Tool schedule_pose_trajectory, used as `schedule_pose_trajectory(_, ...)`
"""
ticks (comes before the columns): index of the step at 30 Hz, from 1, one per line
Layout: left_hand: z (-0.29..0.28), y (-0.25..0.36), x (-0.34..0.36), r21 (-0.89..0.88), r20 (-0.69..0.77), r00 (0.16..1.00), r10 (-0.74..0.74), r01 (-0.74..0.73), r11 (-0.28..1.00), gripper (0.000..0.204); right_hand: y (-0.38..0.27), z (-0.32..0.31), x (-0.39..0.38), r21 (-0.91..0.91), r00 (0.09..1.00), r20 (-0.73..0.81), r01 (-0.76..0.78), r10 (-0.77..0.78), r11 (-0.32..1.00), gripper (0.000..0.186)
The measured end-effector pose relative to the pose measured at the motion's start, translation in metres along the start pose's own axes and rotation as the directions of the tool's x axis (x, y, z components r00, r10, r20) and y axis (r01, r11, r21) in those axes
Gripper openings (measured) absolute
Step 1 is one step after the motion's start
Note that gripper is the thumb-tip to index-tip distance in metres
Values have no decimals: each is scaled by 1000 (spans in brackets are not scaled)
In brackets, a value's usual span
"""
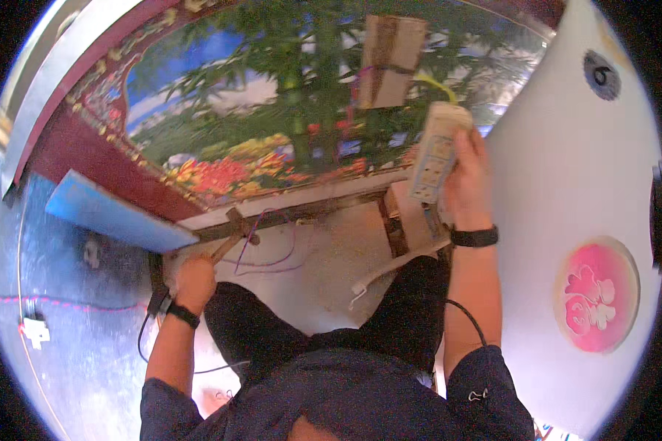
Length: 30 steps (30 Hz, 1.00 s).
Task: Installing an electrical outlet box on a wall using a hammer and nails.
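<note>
My right hand is closed round a pale multi-socket power strip, held upright over the bottom part of a bamboo-and-flower printed panel. A yellow cord runs from the strip's top toward a brown block bound with dark cord on the panel. My left hand is closed round the wooden handle of what looks like a hammer, low beside a blue board. A loop of thin purple wire lies just right of that tool.
A wooden box and a white cable sit low between my legs and the panel. A white surface with a pink round decoration rises at right. The left wall carries cords and a small white fitting.
</note>
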<state>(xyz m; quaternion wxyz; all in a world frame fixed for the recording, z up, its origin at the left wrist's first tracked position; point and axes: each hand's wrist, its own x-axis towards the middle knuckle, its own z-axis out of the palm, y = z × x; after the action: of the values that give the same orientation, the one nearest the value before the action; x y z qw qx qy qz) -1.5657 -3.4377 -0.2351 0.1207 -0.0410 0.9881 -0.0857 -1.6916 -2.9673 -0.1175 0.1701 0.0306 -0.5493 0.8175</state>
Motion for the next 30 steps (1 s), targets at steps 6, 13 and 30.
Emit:
schedule_pose_trajectory(6, -15, -14, 2, 35, -30, 999, -19, 20, 999, 24, -10, -9, 4, 103, 995, 102, 10, -21, 995, 40)
schedule_pose_trajectory(13, 10, -27, 0, 42, -51, 993, -102, 104, 994, 25, -19, -13, 7, 173, 997, 58, 34, -44, 984, 39)
schedule_pose_trajectory(30, 3, -59, -1, -55, -240, 869, -433, 433, 900, 31, -6, -11, 4, 272, 988, 156, -28, -15, 962, 38)
